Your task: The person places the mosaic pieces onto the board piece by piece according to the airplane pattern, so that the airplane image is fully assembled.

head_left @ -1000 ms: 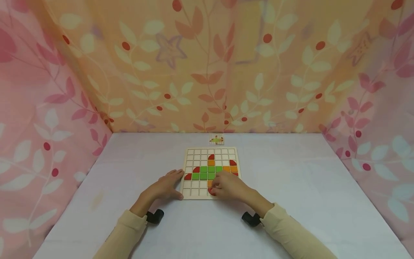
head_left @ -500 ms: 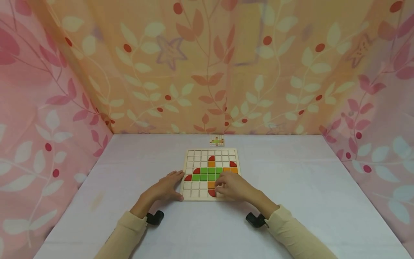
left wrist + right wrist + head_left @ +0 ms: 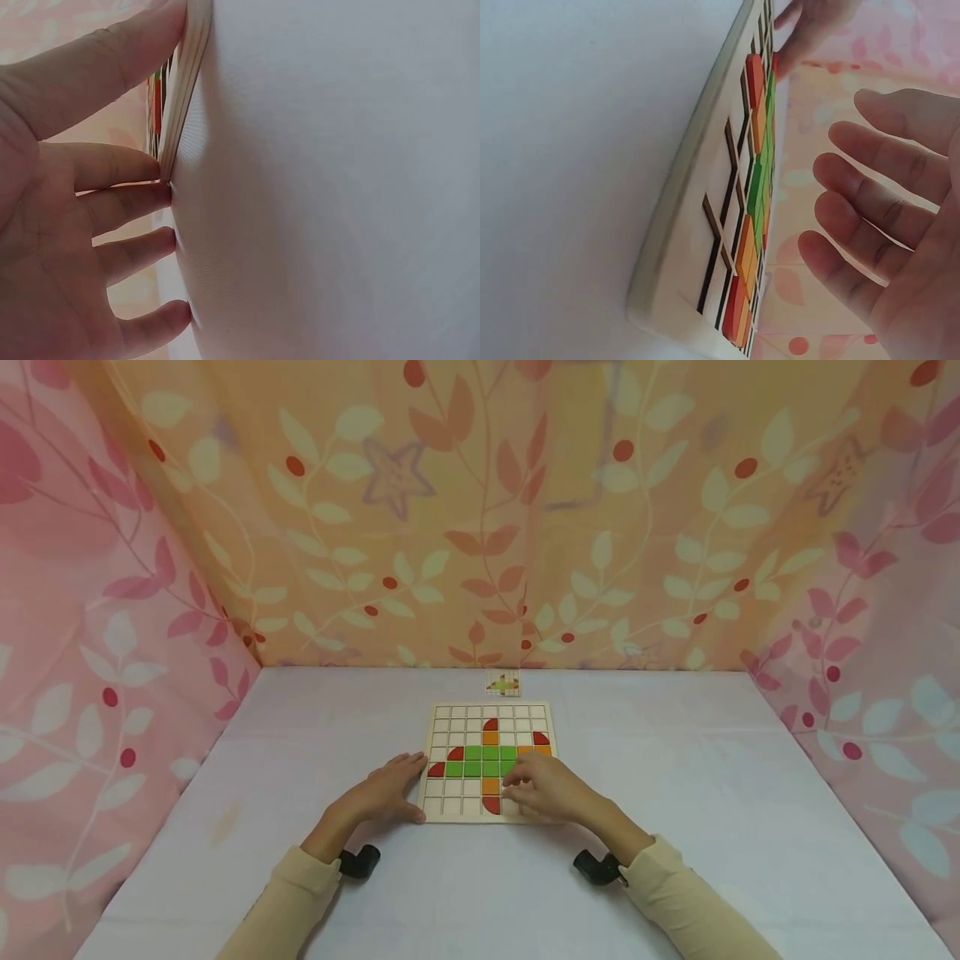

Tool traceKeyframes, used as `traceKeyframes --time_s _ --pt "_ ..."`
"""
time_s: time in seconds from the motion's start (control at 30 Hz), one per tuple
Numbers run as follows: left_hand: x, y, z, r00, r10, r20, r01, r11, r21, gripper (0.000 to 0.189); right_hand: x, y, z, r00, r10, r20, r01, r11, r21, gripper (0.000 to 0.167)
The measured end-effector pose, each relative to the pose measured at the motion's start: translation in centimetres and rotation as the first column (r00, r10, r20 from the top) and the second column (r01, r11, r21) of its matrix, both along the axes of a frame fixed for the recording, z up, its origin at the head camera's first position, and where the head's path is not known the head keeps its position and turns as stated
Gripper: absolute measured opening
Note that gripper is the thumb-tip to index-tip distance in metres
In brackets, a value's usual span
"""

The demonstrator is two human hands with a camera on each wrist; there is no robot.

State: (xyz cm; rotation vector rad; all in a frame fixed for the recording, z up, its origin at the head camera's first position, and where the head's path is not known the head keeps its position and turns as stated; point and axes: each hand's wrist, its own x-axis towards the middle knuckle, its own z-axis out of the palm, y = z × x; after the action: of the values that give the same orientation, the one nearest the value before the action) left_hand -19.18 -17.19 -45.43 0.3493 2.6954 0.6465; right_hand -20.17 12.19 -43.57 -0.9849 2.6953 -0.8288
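Observation:
A pale wooden grid board (image 3: 452, 807) lies on the table in the head view. Green squares (image 3: 472, 768), orange squares (image 3: 491, 787) and red quarter-round pieces (image 3: 491, 806) sit in its cells. My left hand (image 3: 386, 789) rests at the board's left edge with thumb and fingers spread; the left wrist view shows the thumb (image 3: 97, 64) against that edge. Over the board's right part hovers my right hand (image 3: 551, 787), hiding some cells. Its fingers (image 3: 855, 184) are loosely bent and apart, holding nothing, in the right wrist view.
A small picture card (image 3: 502, 683) with a similar coloured pattern lies behind the board. White cloth (image 3: 675, 760) covers the table. Flowered curtains (image 3: 360, 527) stand at the back and both sides. Each wrist carries a black camera (image 3: 361, 862).
My right hand has drawn slightly to the right, off the lower red quarter-round piece, which is now uncovered. Its fingers have loosened. My left hand stays at the board's edge.

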Motion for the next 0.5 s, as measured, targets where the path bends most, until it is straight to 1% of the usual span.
traceKeyframes --time_s 0.2,0.37,0.5 --pt "0.13 0.05 -0.03 1.000 -0.009 -0.003 0.009 1.000 -0.003 0.093 -0.06 0.23 0.40 1.000 0.011 -0.028 -0.011 1.000 -0.002 0.012" --pt "0.34 0.29 -0.08 1.000 -0.004 0.004 0.004 1.000 0.010 0.093 0.06 0.54 0.59 0.999 0.006 -0.036 -0.007 1.000 -0.023 0.011" --pt "0.42 0.40 0.05 1.000 -0.004 0.005 0.004 1.000 0.004 0.092 0.01 0.84 0.71 0.998 0.011 -0.059 -0.013 0.999 -0.032 0.010"
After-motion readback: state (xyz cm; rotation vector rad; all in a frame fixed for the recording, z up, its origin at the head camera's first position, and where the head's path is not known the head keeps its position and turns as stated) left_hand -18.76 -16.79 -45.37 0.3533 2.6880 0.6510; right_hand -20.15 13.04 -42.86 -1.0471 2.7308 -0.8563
